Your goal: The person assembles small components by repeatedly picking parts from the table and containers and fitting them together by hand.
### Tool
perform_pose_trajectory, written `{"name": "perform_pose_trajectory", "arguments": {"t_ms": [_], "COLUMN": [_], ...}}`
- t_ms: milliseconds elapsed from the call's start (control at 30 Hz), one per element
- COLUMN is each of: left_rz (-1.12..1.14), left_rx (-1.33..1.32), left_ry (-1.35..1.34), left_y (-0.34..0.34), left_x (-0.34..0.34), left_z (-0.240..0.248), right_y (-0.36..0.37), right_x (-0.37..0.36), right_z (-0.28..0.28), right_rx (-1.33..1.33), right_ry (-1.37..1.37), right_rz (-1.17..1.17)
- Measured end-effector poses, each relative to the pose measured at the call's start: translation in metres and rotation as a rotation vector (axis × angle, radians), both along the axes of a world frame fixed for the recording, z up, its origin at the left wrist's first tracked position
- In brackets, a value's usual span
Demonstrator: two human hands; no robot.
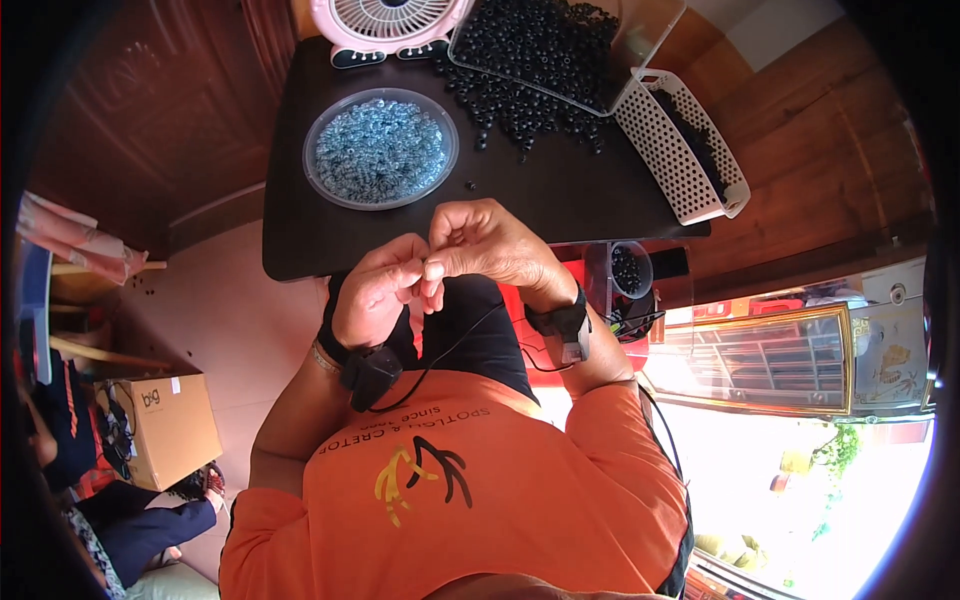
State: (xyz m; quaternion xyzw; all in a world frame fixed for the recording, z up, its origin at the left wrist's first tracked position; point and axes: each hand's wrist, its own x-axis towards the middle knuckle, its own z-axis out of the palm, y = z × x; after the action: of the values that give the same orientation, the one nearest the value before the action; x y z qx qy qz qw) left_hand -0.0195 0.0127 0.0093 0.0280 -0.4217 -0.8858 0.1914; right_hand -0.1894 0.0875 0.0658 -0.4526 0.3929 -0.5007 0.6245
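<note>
My left hand [372,300] and my right hand [492,246] meet fingertip to fingertip above my lap, just off the near edge of the dark table [560,195]. Both are closed in a pinch, and whatever lies between the fingertips is too small to make out. Beyond them is a round clear tray [311,178] full of glassy blue beads [380,150]. Black beads [520,110] are heaped behind my right hand, spilling from a tilted clear plastic box [640,50]. A single dark bead [471,185] rests near my knuckles.
A white perforated basket [655,150] holding dark pieces stands at the table's right side, and a pink fan [390,20] at its back. Below the right edge sits a small tub of black beads [627,270]. A cardboard box [172,430] and a seated person [150,535] are at left.
</note>
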Motion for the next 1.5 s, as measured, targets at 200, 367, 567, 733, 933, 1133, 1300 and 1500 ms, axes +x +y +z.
{"name": "perform_pose_trajectory", "arguments": {"t_ms": [200,367,567,733,933,1133,1300,1500], "left_rz": [-0.01,-0.036,0.011,0.045,0.052,0.218,0.229,0.175], "left_rx": [-0.003,0.148,0.211,0.234,0.2,0.224,0.209,0.226], "left_ry": [-0.088,-0.016,0.035,0.037,0.274,0.102,0.057,0.039], "left_y": [0.001,0.003,0.001,-0.007,-0.016,-0.028,-0.024,-0.021], "left_x": [-0.001,-0.007,-0.012,-0.009,0.019,0.027,0.026,0.025], "left_z": [-0.011,-0.015,-0.013,-0.02,0.006,-0.005,-0.005,-0.011], "right_y": [0.0,-0.001,-0.002,0.0,0.017,0.007,-0.014,-0.027], "right_x": [-0.003,-0.004,-0.002,-0.03,-0.088,-0.081,-0.056,-0.052], "right_z": [-0.007,-0.016,-0.028,-0.022,-0.024,-0.046,-0.05,-0.049], "right_rx": [0.076,0.116,0.031,-0.081,-0.084,-0.074,-0.181,-0.235], "right_ry": [0.137,0.03,-0.008,0.248,0.611,0.781,1.048,1.267], "right_rz": [-0.03,-0.061,-0.211,-0.562,-0.883,-0.765,-0.728,-0.677]}}
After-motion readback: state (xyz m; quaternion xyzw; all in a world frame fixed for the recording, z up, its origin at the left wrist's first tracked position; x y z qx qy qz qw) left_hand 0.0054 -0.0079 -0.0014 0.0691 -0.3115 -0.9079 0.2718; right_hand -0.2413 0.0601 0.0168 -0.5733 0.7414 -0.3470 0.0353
